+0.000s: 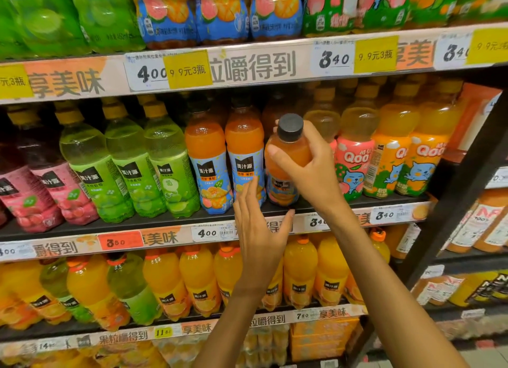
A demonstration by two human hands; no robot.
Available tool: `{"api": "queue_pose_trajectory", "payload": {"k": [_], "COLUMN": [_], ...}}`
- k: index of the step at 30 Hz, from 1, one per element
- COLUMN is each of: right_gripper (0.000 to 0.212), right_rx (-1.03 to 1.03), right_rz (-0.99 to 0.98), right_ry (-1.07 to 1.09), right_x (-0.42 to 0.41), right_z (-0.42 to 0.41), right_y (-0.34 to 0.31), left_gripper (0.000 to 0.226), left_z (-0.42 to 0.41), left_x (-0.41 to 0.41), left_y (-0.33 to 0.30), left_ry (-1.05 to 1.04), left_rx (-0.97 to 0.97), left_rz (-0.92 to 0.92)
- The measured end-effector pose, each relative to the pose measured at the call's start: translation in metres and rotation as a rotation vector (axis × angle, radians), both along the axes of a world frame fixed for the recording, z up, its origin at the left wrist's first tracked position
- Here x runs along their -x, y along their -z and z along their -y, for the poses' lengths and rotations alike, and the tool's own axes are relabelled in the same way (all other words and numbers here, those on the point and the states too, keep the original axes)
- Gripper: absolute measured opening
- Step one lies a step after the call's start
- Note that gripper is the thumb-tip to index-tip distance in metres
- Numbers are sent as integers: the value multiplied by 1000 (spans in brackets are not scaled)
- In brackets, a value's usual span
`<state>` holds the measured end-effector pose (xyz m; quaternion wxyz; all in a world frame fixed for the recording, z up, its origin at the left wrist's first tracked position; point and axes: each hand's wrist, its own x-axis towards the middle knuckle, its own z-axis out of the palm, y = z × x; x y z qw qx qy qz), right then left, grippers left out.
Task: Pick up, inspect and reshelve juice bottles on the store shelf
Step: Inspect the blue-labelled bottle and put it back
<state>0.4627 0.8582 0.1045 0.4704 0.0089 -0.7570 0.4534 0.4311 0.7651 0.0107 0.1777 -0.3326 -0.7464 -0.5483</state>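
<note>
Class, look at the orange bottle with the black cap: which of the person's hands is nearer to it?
Right. The right hand grips the bottle around its upper body; the left hand is open just below and left of it, apparently not touching.
</note>
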Motion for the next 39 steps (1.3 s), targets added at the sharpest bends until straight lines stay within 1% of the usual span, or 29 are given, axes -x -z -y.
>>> {"api": "queue_pose_trajectory", "payload": {"k": [3,7,9,12,15,18,19,21,23,24,27,30,32,35,37,39], "right_gripper": [22,15,15,14,19,36,39,37,35,33,26,18,15,22,26,34], "right_rx": [12,241,333,372,464,672,700,693,703,718,734,711,716,746,828,931], "right_rz": [-32,-95,-92,-68,-25,69,102,150,161,158,157,123,131,173,181,219], "right_ry": [-37,-108,-169,-234,-300,-516,-589,-678,-735,-734,-612,-501,-479,-496,-553,-662], "right_x": [-6,-22,-30,-38,-40,-38,-37,-35,-33,-32,-28,-29,-29,-25,-24,-25], "right_z": [0,3,7,15,16,11,11,13,17,20,26,31,36,37,34,33], "right_y": [-3,-10,-15,-23,-27,-25,-24,-21,-17,-16,-14,-9,-6,-3,-2,-3], "left_gripper": [81,82,78,68,52,40,37,40,48,49,38,43,47,56,69,67], "left_z": [3,10,14,20,31,48,52,60,66,69,76,82,82,83,86,89], "left_x": [-2,-4,-6,-14,-27,-37,-40,-45,-46,-46,-44,-44,-48,-52,-53,-53], "left_y": [-3,-11,-15,-21,-22,-20,-20,-19,-18,-18,-18,-25,-32,-31,-28,-28], "left_ry": [86,188,235,295,430,556,588,647,684,690,669,620,583,574,672,763], "left_rx": [-24,-85,-74,-97,-203,-216,-206,-191,-175,-155,-116,-150,-168,-186,-211,-222], "left_rz": [60,115,153,196,320,444,487,579,658,688,747,747,770,807,933,1047]}}
